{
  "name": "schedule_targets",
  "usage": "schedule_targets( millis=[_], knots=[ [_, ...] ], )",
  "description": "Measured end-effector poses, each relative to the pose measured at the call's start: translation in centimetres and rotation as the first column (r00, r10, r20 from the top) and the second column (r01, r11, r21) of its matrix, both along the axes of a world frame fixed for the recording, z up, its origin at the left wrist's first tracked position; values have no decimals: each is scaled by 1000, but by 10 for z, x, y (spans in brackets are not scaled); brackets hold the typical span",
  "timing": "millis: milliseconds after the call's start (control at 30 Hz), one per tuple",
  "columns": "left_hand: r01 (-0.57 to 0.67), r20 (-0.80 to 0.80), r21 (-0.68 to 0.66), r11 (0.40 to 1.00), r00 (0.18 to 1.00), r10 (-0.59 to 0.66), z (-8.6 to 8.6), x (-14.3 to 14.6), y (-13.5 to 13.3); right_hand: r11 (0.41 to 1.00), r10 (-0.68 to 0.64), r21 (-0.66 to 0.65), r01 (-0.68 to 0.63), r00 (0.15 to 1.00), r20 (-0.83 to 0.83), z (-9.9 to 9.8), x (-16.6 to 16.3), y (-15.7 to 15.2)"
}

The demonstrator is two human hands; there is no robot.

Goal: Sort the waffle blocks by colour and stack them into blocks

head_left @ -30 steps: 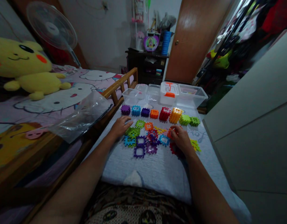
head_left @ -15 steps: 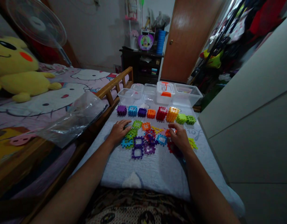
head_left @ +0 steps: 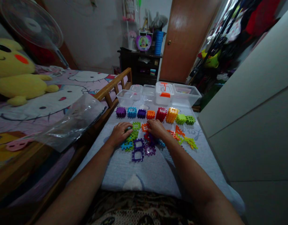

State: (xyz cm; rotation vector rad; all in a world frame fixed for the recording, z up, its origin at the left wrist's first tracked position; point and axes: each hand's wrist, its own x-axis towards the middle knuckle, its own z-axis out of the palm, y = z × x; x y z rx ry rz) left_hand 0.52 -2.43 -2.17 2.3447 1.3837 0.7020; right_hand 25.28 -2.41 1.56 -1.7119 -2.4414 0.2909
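Observation:
My left hand (head_left: 120,134) rests at the left side of a loose pile, its fingers curled with the thumb near the index finger. Something small and dark seems to lie between them, too unclear to name. Beside it are green interlocking block panels (head_left: 132,135) and a light blue panel (head_left: 126,146). My right hand (head_left: 157,128) reaches over the middle of the pile, fingertips closed on the edge of an orange interlocking block panel (head_left: 144,127). Under that hand, red and blue panels are partly covered. Purple panels (head_left: 137,155) lie nearer to me.
Behind the pile runs a row of colour-sorted block stacks, among them a red stack (head_left: 161,114) and a yellow-orange one (head_left: 172,115). Clear plastic boxes (head_left: 125,98) stand at the back. Loose orange and yellow-green pieces (head_left: 191,142) lie right. A wooden bed rail (head_left: 114,83) borders the left.
My right hand has moved left from the right-hand pieces to the orange panel in the middle, uncovering orange and yellow-green pieces. My left hand has stayed nearly in place. The view has shifted slightly.

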Motion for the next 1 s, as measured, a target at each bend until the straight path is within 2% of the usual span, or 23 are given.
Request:
schedule_targets(
  millis=[167,300,433,500,567,667,800,1000],
  knots=[
    [-12,6,2,1000,1000,12,2,1,-1,999,-36,19,36,999,-15,0,0,1],
    [-16,17,7,1000,1000,16,-1,0,0,998,7,62,5,982,-186,7,10,-5],
    [-9,23,12,1000,1000,9,-5,-1,1,987,19,154,36,940,-340,14,39,-18],
    [-12,26,16,1000,1000,11,-6,-1,2,974,-19,207,91,946,-324,16,55,-26],
    [-17,33,14,1000,999,17,-7,-1,2,963,-72,236,130,968,-240,15,67,-36],
    [-28,38,2,1000,999,28,-6,-1,1,980,-40,188,61,993,-116,13,77,-52],
    [-36,42,-9,999,998,36,-5,0,1,994,92,77,-82,985,-148,8,81,-66],
    [-33,47,-8,999,998,33,-2,0,1,998,19,69,-12,994,-103,0,79,-69]
  ],
)
